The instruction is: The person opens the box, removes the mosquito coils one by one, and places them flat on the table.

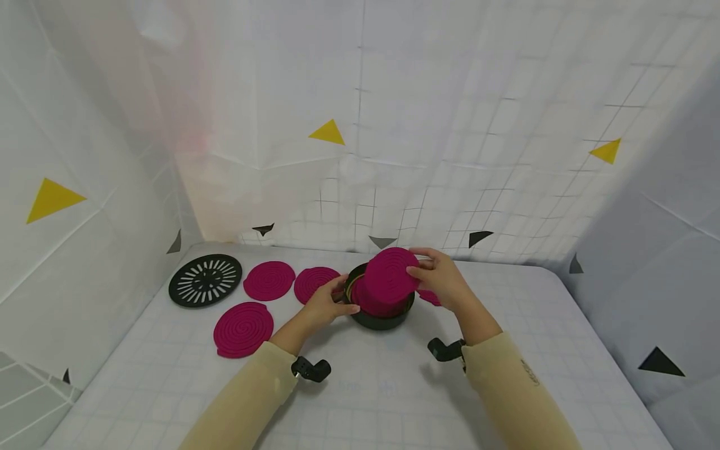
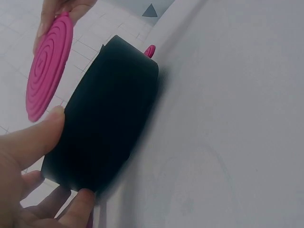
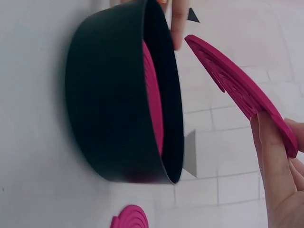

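Observation:
A round dark bowl [image 1: 380,322] stands on the table, with pink inside it, seen in the right wrist view as a pink disc [image 3: 153,102]. My left hand [image 1: 323,306] holds the bowl's left side, thumb at the rim and fingers against the outer wall [image 2: 107,114]. Above the bowl, my right hand [image 1: 444,281] pinches a pink spiral disc [image 1: 392,275] by its right edge, tilted and apart from the bowl. In the right wrist view the fingers [image 3: 275,156] lie on one face of this disc [image 3: 237,85].
On the table [image 1: 371,387], left of the bowl, lie several pink spiral discs [image 1: 244,329] and a black slotted round plate [image 1: 205,280]. Another pink disc [image 1: 430,297] shows partly behind the right hand. White sheets with yellow triangles [image 1: 329,132] stand behind.

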A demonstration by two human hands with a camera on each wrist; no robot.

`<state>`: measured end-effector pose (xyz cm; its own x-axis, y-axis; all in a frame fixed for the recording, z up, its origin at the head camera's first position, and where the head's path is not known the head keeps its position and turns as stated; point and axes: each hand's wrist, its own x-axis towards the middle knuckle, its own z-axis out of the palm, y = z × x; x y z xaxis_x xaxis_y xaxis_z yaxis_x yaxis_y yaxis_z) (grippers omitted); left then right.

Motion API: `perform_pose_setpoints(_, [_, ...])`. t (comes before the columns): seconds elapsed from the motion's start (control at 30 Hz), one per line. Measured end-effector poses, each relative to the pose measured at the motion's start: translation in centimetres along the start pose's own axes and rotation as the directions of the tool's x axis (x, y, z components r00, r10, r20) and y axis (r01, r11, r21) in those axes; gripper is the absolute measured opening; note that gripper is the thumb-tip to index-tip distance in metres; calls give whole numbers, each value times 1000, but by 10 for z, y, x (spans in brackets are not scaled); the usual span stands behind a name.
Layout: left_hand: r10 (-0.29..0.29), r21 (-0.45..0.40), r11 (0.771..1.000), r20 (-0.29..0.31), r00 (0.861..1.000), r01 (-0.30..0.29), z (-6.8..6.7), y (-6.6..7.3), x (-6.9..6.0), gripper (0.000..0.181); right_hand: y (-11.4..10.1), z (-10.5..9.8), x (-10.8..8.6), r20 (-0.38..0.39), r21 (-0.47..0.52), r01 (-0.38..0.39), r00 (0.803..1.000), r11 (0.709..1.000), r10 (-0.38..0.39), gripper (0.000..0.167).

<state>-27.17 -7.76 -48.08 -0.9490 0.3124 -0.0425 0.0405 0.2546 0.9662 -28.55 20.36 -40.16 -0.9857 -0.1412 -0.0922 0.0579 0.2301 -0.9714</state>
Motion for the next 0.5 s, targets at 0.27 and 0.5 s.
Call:
perform_pose_setpoints(0.27, [4,17,1000,-4,1000,-4,0,-3,1,88,-2,-25,-17,-76,-13,43,996,999,-44,58])
perform_pose_setpoints(0.5, [0,22,1000,-7,1000,0,0,-2,1,88,2,-44,-29,-158,-11,98,983,995,-98,59])
